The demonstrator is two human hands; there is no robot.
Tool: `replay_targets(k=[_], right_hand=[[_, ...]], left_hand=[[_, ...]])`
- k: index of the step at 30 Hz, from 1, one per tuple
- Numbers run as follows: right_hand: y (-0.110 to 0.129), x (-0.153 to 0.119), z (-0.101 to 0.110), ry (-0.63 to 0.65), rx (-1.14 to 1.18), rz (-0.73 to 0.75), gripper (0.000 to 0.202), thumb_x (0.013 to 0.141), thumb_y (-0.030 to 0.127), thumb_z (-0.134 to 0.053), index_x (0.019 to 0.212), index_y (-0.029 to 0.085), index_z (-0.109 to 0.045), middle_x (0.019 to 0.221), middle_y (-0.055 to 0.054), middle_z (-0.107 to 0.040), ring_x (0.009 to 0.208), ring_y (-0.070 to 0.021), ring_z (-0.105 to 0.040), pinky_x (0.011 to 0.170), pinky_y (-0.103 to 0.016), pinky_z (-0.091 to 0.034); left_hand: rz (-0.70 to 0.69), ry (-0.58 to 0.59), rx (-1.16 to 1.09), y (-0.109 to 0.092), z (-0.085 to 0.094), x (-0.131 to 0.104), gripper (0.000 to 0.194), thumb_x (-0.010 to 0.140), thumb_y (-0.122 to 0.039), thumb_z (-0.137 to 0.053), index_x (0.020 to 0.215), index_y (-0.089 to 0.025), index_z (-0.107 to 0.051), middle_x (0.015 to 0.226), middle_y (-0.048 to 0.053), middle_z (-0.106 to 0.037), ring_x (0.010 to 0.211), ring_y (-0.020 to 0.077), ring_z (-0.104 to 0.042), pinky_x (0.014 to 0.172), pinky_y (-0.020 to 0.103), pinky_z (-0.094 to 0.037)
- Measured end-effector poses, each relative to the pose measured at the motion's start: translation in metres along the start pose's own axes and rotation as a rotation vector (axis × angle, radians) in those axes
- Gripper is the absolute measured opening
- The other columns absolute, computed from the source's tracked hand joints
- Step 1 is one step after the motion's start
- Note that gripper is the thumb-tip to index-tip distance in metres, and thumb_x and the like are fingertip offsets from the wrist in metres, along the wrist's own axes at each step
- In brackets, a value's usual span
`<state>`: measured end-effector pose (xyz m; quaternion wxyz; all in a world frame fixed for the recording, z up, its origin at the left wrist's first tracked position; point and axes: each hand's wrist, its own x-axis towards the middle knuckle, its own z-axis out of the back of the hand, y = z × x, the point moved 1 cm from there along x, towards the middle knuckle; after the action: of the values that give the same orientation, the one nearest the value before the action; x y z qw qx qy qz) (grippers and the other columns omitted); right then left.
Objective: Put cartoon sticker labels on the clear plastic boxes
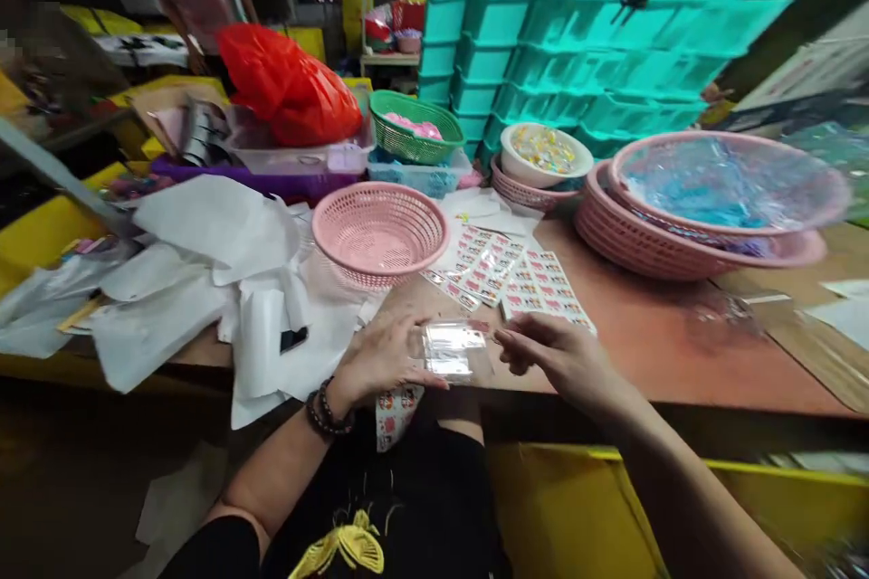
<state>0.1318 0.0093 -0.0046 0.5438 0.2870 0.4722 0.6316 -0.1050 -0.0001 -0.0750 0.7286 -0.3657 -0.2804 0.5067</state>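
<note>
Between my hands is a small clear plastic packet (453, 351) with a bright, shiny surface. My left hand (386, 353) holds it from the left, thumb along its lower edge. At its right side my right hand (543, 351) has its fingers pinched together; whatever lies between the fingertips is too small to make out. A sticker sheet (397, 416) hangs below my left hand, near my lap. More printed sticker sheets (547, 289) lie on the table just beyond my right hand. Behind the packet sits a pink woven basket (380, 231).
White backing papers (204, 226) are heaped at the left. Stacked pink baskets (652, 244) with bagged blue items stand at the right. A white bowl (543, 154), a green basket (414, 131), a red bag (289, 90) and tall turquoise crates (577, 27) are at the back.
</note>
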Motion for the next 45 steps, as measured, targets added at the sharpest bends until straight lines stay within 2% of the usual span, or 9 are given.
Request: replay_targets(k=[2,4,10,26,30,33,36,39,45], right_hand=[[0.002,0.009,-0.002,0.138,0.078,-0.114,0.056,0.063,0.07,-0.077,0.071,0.017,-0.062,0.059,-0.001,-0.065,0.05,-0.0117,-0.057,0.052,-0.027,-0.047],[0.002,0.016,-0.004,0.224,0.11,-0.203,0.053,0.063,0.066,-0.078,0.07,0.017,-0.059,0.057,0.001,-0.064,0.048,-0.0104,-0.056,0.05,-0.025,-0.046],[-0.001,0.035,-0.008,0.35,0.065,-0.29,0.045,0.065,0.056,-0.081,0.067,0.017,-0.057,0.052,0.002,-0.063,0.041,-0.008,-0.052,0.042,-0.022,-0.041],[-0.008,0.045,-0.011,0.332,-0.022,-0.33,0.036,0.071,0.044,-0.081,0.067,0.017,-0.059,0.052,0.003,-0.064,0.039,-0.0068,-0.052,0.037,-0.018,-0.041],[-0.005,0.045,-0.012,0.322,-0.033,-0.344,0.033,0.074,0.041,-0.081,0.067,0.017,-0.059,0.052,0.002,-0.064,0.039,-0.0072,-0.051,0.037,-0.019,-0.04],[-0.002,0.046,-0.014,0.31,-0.049,-0.349,0.031,0.076,0.037,-0.079,0.065,0.017,-0.058,0.05,0.003,-0.062,0.038,-0.0072,-0.05,0.036,-0.019,-0.04],[0.002,0.047,-0.016,0.302,-0.092,-0.349,0.029,0.079,0.031,-0.078,0.063,0.017,-0.058,0.048,0.004,-0.06,0.036,-0.0067,-0.05,0.035,-0.019,-0.04],[0.008,0.048,-0.017,0.296,-0.164,-0.363,0.024,0.083,0.023,-0.071,0.064,0.016,-0.059,0.049,0.003,-0.06,0.036,-0.0064,-0.05,0.036,-0.018,-0.041],[0.014,0.051,-0.017,0.332,-0.232,-0.401,0.021,0.087,0.017,-0.065,0.067,0.015,-0.058,0.05,0.003,-0.06,0.038,-0.0073,-0.053,0.037,-0.018,-0.043]], left_hand=[[-0.012,-0.019,-0.035,0.005,-0.003,-0.001,0.088,0.057,-0.044,-0.093,0.135,-0.024,-0.056,0.14,0.009,-0.06,0.134,0.0313,-0.052,0.115,0.044,-0.04],[-0.036,-0.026,-0.054,0.009,-0.007,-0.001,0.09,0.057,-0.043,-0.093,0.136,-0.024,-0.054,0.138,0.009,-0.061,0.133,0.0298,-0.054,0.115,0.043,-0.041],[-0.08,-0.003,-0.033,0.012,-0.011,-0.001,0.093,0.061,-0.047,-0.091,0.141,-0.024,-0.05,0.142,0.009,-0.059,0.135,0.0282,-0.053,0.115,0.04,-0.041],[-0.041,-0.005,-0.07,0.014,-0.012,-0.002,0.094,0.061,-0.045,-0.091,0.143,-0.024,-0.051,0.146,0.009,-0.058,0.136,0.03,-0.052,0.115,0.04,-0.042],[-0.008,-0.026,-0.167,0.012,-0.011,-0.002,0.093,0.059,-0.044,-0.092,0.142,-0.026,-0.055,0.139,0.009,-0.064,0.126,0.0329,-0.061,0.112,0.043,-0.044],[0.005,0.029,-0.188,0.014,-0.012,-0.003,0.088,0.065,-0.046,-0.088,0.144,-0.031,-0.052,0.147,0.007,-0.056,0.107,0.029,-0.071,0.101,0.04,-0.053],[-0.045,0.086,-0.121,0.017,-0.013,-0.003,0.075,0.074,-0.046,-0.083,0.142,-0.038,-0.054,0.155,0.003,-0.047,0.108,0.0259,-0.071,0.097,0.037,-0.056],[-0.118,0.069,-0.027,0.019,-0.014,-0.003,0.068,0.076,-0.046,-0.081,0.14,-0.038,-0.057,0.152,0.004,-0.049,0.121,0.0285,-0.064,0.103,0.039,-0.054],[-0.231,0.021,0.062,0.021,-0.015,-0.003,0.067,0.079,-0.048,-0.077,0.142,-0.037,-0.054,0.152,0.006,-0.05,0.11,0.0251,-0.07,0.098,0.04,-0.058]])
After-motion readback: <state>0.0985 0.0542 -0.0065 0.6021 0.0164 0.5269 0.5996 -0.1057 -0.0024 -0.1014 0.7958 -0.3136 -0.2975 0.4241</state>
